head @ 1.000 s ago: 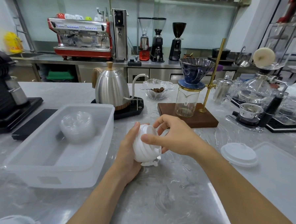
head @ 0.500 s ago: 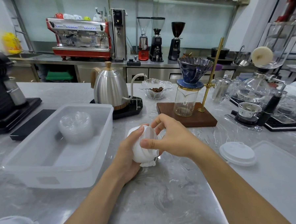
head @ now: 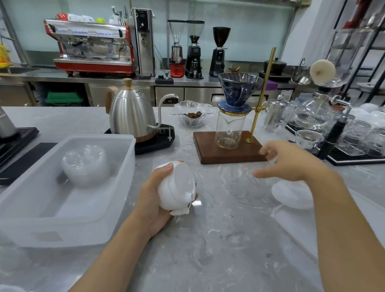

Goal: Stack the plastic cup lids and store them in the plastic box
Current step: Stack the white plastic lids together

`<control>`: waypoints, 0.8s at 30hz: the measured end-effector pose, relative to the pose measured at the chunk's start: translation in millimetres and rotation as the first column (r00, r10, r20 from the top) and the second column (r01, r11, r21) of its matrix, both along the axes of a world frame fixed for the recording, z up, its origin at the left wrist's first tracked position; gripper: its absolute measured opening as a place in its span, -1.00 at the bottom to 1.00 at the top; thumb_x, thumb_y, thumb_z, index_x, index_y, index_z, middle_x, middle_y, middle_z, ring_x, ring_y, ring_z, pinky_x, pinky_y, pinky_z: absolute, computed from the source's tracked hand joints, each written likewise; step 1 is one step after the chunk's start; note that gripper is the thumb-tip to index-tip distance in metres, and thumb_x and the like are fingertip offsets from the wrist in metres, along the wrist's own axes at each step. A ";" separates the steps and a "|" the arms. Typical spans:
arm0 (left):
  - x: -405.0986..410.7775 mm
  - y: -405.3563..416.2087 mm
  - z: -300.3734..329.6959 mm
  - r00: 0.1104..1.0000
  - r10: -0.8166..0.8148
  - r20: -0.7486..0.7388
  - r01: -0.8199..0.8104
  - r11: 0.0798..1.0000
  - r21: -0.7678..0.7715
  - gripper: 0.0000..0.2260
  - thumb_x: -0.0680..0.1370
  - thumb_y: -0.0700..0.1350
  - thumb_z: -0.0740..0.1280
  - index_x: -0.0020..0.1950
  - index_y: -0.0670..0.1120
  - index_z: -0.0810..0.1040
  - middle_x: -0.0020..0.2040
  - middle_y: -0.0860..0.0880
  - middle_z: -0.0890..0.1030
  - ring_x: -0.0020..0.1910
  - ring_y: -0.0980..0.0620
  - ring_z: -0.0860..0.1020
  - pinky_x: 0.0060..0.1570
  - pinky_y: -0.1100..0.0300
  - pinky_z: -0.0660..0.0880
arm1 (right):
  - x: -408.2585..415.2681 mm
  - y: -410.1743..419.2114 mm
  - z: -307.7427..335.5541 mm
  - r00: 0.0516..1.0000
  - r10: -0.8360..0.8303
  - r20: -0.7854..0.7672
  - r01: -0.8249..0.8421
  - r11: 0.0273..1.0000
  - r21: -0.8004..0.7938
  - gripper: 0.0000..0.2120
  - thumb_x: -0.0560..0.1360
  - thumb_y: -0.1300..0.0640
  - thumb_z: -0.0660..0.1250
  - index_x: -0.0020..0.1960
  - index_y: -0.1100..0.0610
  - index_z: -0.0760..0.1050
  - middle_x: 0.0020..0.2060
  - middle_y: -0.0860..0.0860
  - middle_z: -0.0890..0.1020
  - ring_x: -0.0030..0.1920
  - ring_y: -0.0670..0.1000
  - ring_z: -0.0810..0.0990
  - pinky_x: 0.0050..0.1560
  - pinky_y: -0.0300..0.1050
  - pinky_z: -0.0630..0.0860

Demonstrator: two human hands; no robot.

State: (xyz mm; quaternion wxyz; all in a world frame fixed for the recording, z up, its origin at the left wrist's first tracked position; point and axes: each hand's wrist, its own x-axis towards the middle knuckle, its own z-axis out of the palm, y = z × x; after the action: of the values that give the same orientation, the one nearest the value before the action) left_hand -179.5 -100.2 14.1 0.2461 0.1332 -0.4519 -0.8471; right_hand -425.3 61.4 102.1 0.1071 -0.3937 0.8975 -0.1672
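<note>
- My left hand (head: 156,194) grips a stack of white lids (head: 177,186), thumb over the top edge and fingers curled underneath; the stack is tipped on its side, its flat face turned to the right.
- That hand hovers over the worktop (head: 215,247), just right of the plastic box (head: 50,207), with my left forearm running back toward the near edge.
- My right hand (head: 291,162) holds nothing: fingers spread and loosely bent, blurred, palm down, well to the right of the box.
- It hangs above the loose white lids (head: 292,195) lying flat on the worktop; I cannot tell whether it touches them.
- My right forearm crosses those lids on its way back to the lower right corner.
- Inside the box, a stack of clear lids (head: 85,164) sits toward its far end; the rest of the box floor is bare.
- Right of the box, between my two hands, lies a bare stretch of worktop.
- Behind the box stands a steel kettle (head: 133,116) on its black base, and further right of that a wooden stand (head: 228,151) with a glass jug.
</note>
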 end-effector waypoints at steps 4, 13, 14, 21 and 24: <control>-1.5 -0.8 -2.3 1.000 -0.007 0.009 0.007 1.000 0.012 -0.66 0.40 0.12 0.41 0.07 -0.06 0.64 -0.07 -0.29 0.63 -0.24 -0.24 0.63 -0.43 0.13 0.51 | -22.8 24.5 -10.3 0.989 -0.145 0.016 0.133 0.939 0.318 -0.10 0.18 -0.14 0.66 0.42 0.01 0.37 0.34 0.03 0.49 0.22 0.11 0.51 0.06 -0.05 0.47; 0.0 -2.8 -2.7 1.000 0.018 0.017 -0.018 0.999 -0.043 -0.67 0.38 0.14 0.41 0.00 -0.05 0.67 -0.09 -0.27 0.67 -0.21 -0.24 0.65 -0.20 0.02 0.49 | -20.2 20.2 -17.1 0.989 -0.148 -0.001 0.138 0.922 0.361 -0.22 0.25 0.04 0.64 0.40 -0.01 0.42 0.33 0.04 0.46 0.05 0.09 0.44 -0.06 -0.07 0.46; -0.2 -2.6 -2.3 1.000 0.015 0.020 -0.014 0.999 -0.042 -0.66 0.37 0.14 0.41 0.02 -0.05 0.66 -0.09 -0.27 0.66 -0.21 -0.23 0.65 -0.21 0.03 0.47 | -18.0 19.3 -11.9 0.993 -0.121 -0.016 0.120 0.943 0.309 -0.25 0.25 0.04 0.64 0.38 -0.01 0.43 0.31 0.04 0.47 0.04 0.08 0.45 -0.07 -0.09 0.44; 0.0 -0.4 0.4 1.000 0.010 0.005 -0.010 1.000 -0.015 -0.67 0.39 0.14 0.41 0.04 -0.02 0.65 -0.09 -0.26 0.66 -0.23 -0.22 0.65 -0.27 0.08 0.43 | 29.8 -7.5 16.6 0.940 0.195 0.279 -0.101 0.943 -0.318 -0.47 0.32 -0.10 0.58 0.25 -0.13 0.51 0.01 -0.07 0.62 -0.05 -0.04 0.66 -0.27 -0.18 0.63; 0.3 -0.6 1.0 1.000 0.018 0.023 -0.018 1.000 0.008 -0.63 0.38 0.15 0.43 0.09 -0.02 0.63 -0.07 -0.31 0.65 -0.26 -0.24 0.63 -0.43 0.15 0.43 | 52.3 -26.8 12.1 0.891 0.267 0.368 -0.116 0.917 -0.382 -0.50 0.29 -0.18 0.57 0.17 -0.09 0.55 -0.02 -0.01 0.67 -0.08 -0.01 0.71 -0.22 -0.07 0.70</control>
State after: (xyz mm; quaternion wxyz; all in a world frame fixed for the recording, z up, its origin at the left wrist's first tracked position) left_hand -179.2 -100.8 15.2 0.2479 0.1480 -0.4499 -0.8451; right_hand -373.1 34.5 114.1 0.2384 -0.4500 0.7662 -0.3919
